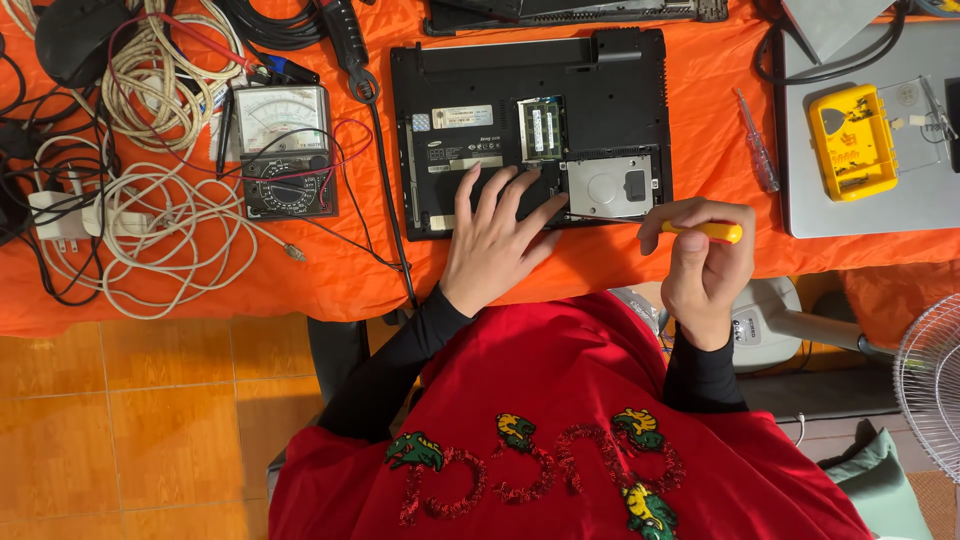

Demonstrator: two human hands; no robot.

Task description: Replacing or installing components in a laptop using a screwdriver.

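Observation:
A black laptop (620,90) lies upside down on the orange table cloth, its bottom cover off, showing a green memory module (541,128) and a silver hard drive (610,186). My left hand (495,240) rests flat on the laptop's near edge, fingers spread, holding nothing. My right hand (705,265) grips a yellow-handled screwdriver (712,232), whose thin shaft points left toward the hard drive's near edge.
An analog multimeter (285,150) with red and black leads sits left of the laptop, beside coils of white cable (160,220). A clear-handled screwdriver (756,155), a grey closed laptop (870,205) with a yellow case (852,140) lie right. A fan (930,385) stands below right.

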